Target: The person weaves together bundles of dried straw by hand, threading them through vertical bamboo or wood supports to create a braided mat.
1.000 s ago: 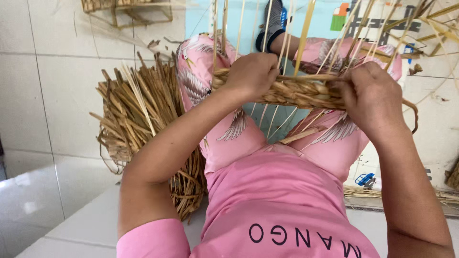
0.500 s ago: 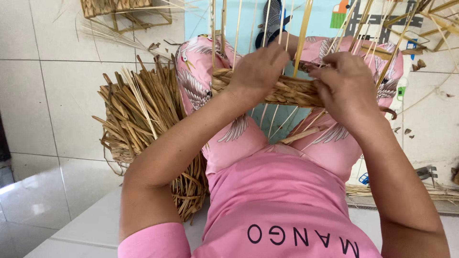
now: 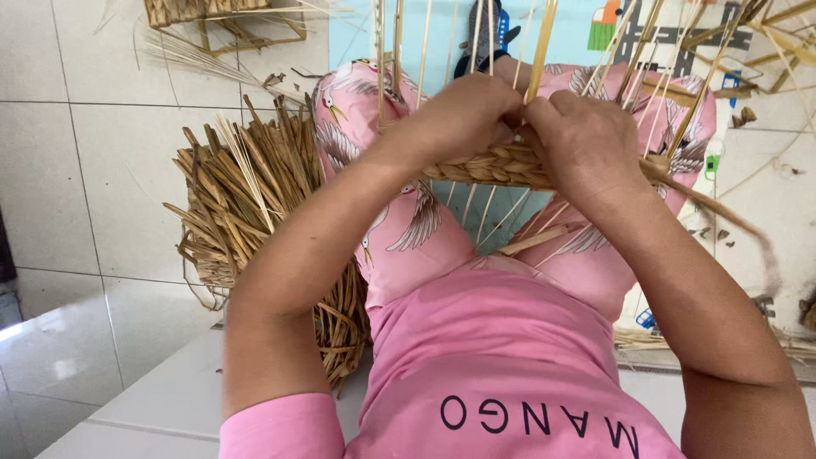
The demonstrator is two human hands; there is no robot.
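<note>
My left hand (image 3: 463,115) and my right hand (image 3: 586,140) meet over a half-woven straw basket (image 3: 493,166) held above my lap. Both grip its braided rim, fingers pinched around a flat yellow upright stake (image 3: 541,47). Several thin stakes rise from the rim. A loose braided strand (image 3: 722,212) trails off to the right from under my right hand. I sit in pink patterned trousers and a pink top.
A heap of dried straw bundles (image 3: 255,212) lies on the tiled floor at my left knee. A small woven frame (image 3: 212,17) stands at the top left. A colourful play mat (image 3: 612,34) lies under the basket. Loose straw scraps (image 3: 748,340) lie at the right.
Both hands have come closer together at the middle of the rim. The right hand slid left along the braid, and the trailing strand swung down to the right.
</note>
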